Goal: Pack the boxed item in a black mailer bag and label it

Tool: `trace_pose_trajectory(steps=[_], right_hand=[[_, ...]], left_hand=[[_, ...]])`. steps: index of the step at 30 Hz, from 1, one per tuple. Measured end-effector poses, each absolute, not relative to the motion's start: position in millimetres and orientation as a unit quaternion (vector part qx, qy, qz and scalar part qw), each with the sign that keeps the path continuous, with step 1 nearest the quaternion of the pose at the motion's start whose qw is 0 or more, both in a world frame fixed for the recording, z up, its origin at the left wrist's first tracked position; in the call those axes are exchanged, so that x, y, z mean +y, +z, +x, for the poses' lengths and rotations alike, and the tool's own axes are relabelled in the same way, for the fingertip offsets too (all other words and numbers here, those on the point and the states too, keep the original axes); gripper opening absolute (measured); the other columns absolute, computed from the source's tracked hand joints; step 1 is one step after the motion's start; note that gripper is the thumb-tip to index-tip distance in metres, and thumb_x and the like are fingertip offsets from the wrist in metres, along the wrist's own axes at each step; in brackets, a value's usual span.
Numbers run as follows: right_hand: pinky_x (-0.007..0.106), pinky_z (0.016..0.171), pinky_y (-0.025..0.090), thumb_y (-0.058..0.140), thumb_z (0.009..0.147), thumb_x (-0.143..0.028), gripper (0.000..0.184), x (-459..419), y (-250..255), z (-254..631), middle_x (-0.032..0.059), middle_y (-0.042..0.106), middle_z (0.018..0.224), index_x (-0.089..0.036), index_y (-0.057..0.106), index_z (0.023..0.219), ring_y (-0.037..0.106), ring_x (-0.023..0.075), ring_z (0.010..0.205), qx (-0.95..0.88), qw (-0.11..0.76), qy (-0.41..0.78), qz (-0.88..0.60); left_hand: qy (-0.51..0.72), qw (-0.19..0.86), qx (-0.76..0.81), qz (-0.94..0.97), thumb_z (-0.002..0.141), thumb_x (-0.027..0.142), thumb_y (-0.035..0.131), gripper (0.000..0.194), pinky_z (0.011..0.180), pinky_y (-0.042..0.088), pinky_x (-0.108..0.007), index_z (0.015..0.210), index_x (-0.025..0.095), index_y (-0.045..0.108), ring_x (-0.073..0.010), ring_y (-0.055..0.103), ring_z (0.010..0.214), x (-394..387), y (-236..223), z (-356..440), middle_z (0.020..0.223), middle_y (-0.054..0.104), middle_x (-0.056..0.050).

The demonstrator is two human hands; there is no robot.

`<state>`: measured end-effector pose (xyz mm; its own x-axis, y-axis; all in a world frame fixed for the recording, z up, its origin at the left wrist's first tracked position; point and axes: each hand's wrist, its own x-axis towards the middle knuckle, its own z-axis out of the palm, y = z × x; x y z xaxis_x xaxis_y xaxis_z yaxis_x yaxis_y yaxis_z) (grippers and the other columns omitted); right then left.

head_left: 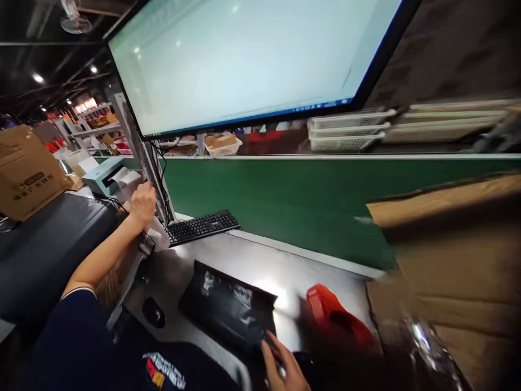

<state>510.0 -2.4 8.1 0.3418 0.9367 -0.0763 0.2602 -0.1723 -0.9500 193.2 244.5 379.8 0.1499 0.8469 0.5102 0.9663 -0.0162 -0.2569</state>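
Observation:
My left hand [143, 205] reaches out to the far left, its fingers closed on a white paper label strip [158, 232] that hangs below it. Just beyond that hand stands a light blue label printer [106, 175] with paper coming out of its front. A black plastic mailing bag [230, 307] lies flat on the metal table. At the bag's near right corner is my right hand [285, 365], thumb and fingers on its edge; the fingertips are partly lost in the dark. A red tape dispenser [337, 317], blurred, sits to the right of the bag.
A large monitor [252, 60] hangs over the table, with a black keyboard [203, 227] below it. A mouse [153, 312] lies left of the bag. An open cardboard box [459, 271] fills the right side. White baskets [345, 133] stand behind the green panel [277, 195].

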Motion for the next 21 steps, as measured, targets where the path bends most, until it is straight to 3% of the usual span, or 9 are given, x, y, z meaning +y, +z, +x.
trace_pose_trajectory(steps=[2, 4, 7, 8, 10, 12, 15, 18, 21], right_hand=[[0.05, 0.101, 0.057, 0.057, 0.088, -0.071, 0.069, 9.6, 39.3, 498.1, 0.0164, 0.071, 0.126, -0.013, 0.073, 0.121, 0.071, 0.0332, 0.111, -0.454, 0.509, 0.332, -0.651], [0.045, 0.089, 0.061, 0.057, 0.092, -0.066, 0.066, 19.2, 61.5, 485.3, 0.0167, 0.072, 0.123, -0.01, 0.072, 0.122, 0.073, 0.0301, 0.106, -0.46, 0.529, 0.333, -0.63], [0.039, 0.086, 0.061, 0.057, 0.095, -0.06, 0.063, 20.1, 74.8, 470.6, 0.0164, 0.071, 0.124, -0.006, 0.071, 0.125, 0.073, 0.0257, 0.104, -0.478, 0.522, 0.349, -0.614], [0.039, 0.089, 0.061, 0.058, 0.094, -0.061, 0.065, 17.0, 74.1, 467.7, 0.0162, 0.071, 0.123, -0.006, 0.071, 0.125, 0.073, 0.0254, 0.104, -0.477, 0.513, 0.357, -0.618], [0.04, 0.088, 0.06, 0.059, 0.086, -0.068, 0.074, 9.6, 66.9, 464.8, 0.0161, 0.071, 0.123, -0.005, 0.073, 0.122, 0.072, 0.0273, 0.102, -0.448, 0.488, 0.39, -0.64], [0.04, 0.083, 0.061, 0.06, 0.076, -0.075, 0.085, 4.0, 55.9, 463.5, 0.0168, 0.071, 0.125, -0.005, 0.074, 0.122, 0.071, 0.0306, 0.106, -0.4, 0.459, 0.443, -0.658], [0.042, 0.092, 0.06, 0.064, 0.069, -0.076, 0.091, -0.2, 43.8, 459.6, 0.018, 0.07, 0.127, -0.003, 0.073, 0.123, 0.07, 0.0327, 0.112, -0.366, 0.45, 0.489, -0.652], [0.044, 0.097, 0.059, 0.065, 0.073, -0.073, 0.08, -1.8, 41.3, 453.3, 0.0182, 0.071, 0.124, -0.007, 0.075, 0.118, 0.072, 0.0322, 0.109, -0.376, 0.475, 0.478, -0.636], [0.046, 0.094, 0.059, 0.064, 0.078, -0.071, 0.072, 1.1, 45.8, 448.1, 0.0165, 0.072, 0.123, -0.012, 0.076, 0.116, 0.072, 0.0326, 0.109, -0.385, 0.485, 0.457, -0.638]], left_hand=[[-0.178, 0.276, -0.5, -0.801, 0.1, 0.015, 0.061, 0.013, 0.092, 0.054, -0.036, 0.095, 0.013, 0.073, -0.0259, 0.065, 0.108, 205.2, 358.8, 221.9, 0.124, 0.07, -0.011], [-0.278, 0.272, -0.369, -0.844, 0.104, 0.018, 0.055, 0.018, 0.09, 0.054, -0.031, 0.093, 0.015, 0.069, -0.0202, 0.067, 0.103, 177.6, 351.9, 235.4, 0.114, 0.072, -0.009], [-0.36, 0.357, -0.416, -0.755, 0.104, 0.026, 0.061, 0.013, 0.103, 0.05, -0.035, 0.105, 0.019, 0.072, -0.0216, 0.065, 0.111, 184.0, 366.0, 220.6, 0.12, 0.07, -0.01], [-0.356, 0.388, -0.469, -0.709, 0.101, 0.032, 0.067, 0.026, 0.11, 0.046, -0.04, 0.122, 0.018, 0.072, -0.0256, 0.061, 0.122, 197.8, 374.7, 207.5, 0.133, 0.066, -0.012], [-0.321, 0.368, -0.611, -0.624, 0.089, 0.036, 0.08, 0.079, 0.123, 0.034, -0.052, 0.159, 0.015, 0.05, -0.0353, 0.041, 0.147, 232.7, 394.6, 173.6, 0.165, 0.04, -0.016], [-0.286, 0.306, -0.705, -0.572, 0.082, 0.029, 0.079, 0.093, 0.129, 0.02, -0.058, 0.163, 0.005, 0.041, -0.0413, 0.025, 0.156, 265.9, 413.2, 138.6, 0.172, 0.024, -0.021], [-0.308, 0.261, -0.726, -0.557, 0.095, 0.027, 0.052, 0.041, 0.126, 0.018, -0.062, 0.126, 0.004, 0.067, -0.0413, 0.027, 0.151, 296.6, 426.2, 108.1, 0.165, 0.035, -0.022], [-0.346, 0.232, -0.692, -0.59, 0.101, 0.023, 0.037, 0.037, 0.126, 0.019, -0.06, 0.103, 0.008, 0.071, -0.0369, 0.034, 0.144, 295.9, 413.7, 119.8, 0.152, 0.05, -0.022], [-0.297, 0.278, -0.627, -0.664, 0.103, 0.022, 0.045, 0.032, 0.121, 0.031, -0.056, 0.094, 0.012, 0.074, -0.034, 0.048, 0.136, 257.9, 377.4, 167.4, 0.146, 0.059, -0.017]])
